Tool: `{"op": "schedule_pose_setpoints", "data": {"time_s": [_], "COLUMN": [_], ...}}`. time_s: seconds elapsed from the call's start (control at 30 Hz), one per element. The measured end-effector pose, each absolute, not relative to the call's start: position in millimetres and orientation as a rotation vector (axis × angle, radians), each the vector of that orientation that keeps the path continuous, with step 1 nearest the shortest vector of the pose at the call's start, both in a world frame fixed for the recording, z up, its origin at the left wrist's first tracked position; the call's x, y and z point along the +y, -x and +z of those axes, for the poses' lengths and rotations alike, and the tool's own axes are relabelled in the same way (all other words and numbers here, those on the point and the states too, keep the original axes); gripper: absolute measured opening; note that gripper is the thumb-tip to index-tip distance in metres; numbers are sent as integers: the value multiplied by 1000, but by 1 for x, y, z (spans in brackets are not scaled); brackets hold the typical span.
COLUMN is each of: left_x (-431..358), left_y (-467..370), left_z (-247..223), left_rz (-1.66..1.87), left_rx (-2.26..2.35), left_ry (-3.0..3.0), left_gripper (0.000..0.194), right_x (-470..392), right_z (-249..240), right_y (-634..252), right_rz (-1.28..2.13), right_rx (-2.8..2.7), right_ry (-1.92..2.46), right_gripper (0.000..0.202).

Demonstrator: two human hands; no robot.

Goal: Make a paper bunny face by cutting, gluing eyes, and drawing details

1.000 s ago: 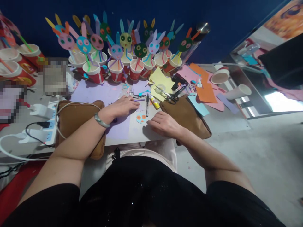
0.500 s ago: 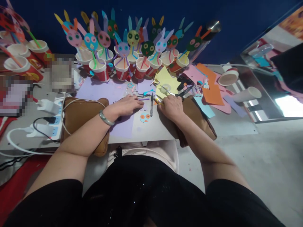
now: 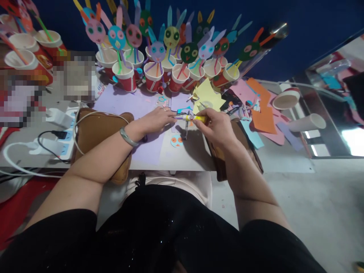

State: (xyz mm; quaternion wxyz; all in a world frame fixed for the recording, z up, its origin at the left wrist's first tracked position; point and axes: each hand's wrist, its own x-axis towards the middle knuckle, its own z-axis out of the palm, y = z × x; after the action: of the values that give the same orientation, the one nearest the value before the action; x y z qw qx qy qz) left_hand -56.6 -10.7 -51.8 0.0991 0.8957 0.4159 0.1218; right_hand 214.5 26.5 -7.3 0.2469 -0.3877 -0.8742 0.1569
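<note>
My right hand (image 3: 217, 123) is closed around a yellow glue stick (image 3: 200, 119), whose pale end points left over the table. That end meets or overlaps a narrow purple paper strip (image 3: 179, 117). The strip's other end is at the fingertips of my left hand (image 3: 157, 119), which seem to pinch it; the exact grip is small in view. A blue paper face (image 3: 176, 141) with orange eyes lies just below, on the tabletop. A black marker (image 3: 186, 131) lies beside it, partly under the glue stick.
Red paper cups (image 3: 153, 81) with paper rabbit heads on straws line the back. Purple paper (image 3: 146, 151) lies under my left hand. Brown cushions (image 3: 102, 131) sit beneath both forearms. Yellow sheets (image 3: 209, 96) and orange scraps (image 3: 264, 119) lie to the right; a power strip (image 3: 68, 142) is at left.
My right hand has lifted the glue stick off the table and turned it level, bringing it to the purple strip. My left hand has shifted slightly to the right in view.
</note>
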Motion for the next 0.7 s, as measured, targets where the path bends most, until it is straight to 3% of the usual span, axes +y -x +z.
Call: {"op": "schedule_pose_setpoints", "data": {"time_s": [0.37, 0.7], "left_x": [-18, -24], "left_y": [47, 54], "left_z": [-60, -65], "left_rz": [117, 24], "left_rx": [1389, 1413], "left_ry": [-2586, -2575], "left_gripper": [49, 61], "right_x": [29, 37], "right_z": [-46, -69], "right_y": [-199, -210], "right_rz": [742, 421], "right_rx": [-2216, -2480], "right_ry": [902, 706], "right_gripper": [18, 19]}}
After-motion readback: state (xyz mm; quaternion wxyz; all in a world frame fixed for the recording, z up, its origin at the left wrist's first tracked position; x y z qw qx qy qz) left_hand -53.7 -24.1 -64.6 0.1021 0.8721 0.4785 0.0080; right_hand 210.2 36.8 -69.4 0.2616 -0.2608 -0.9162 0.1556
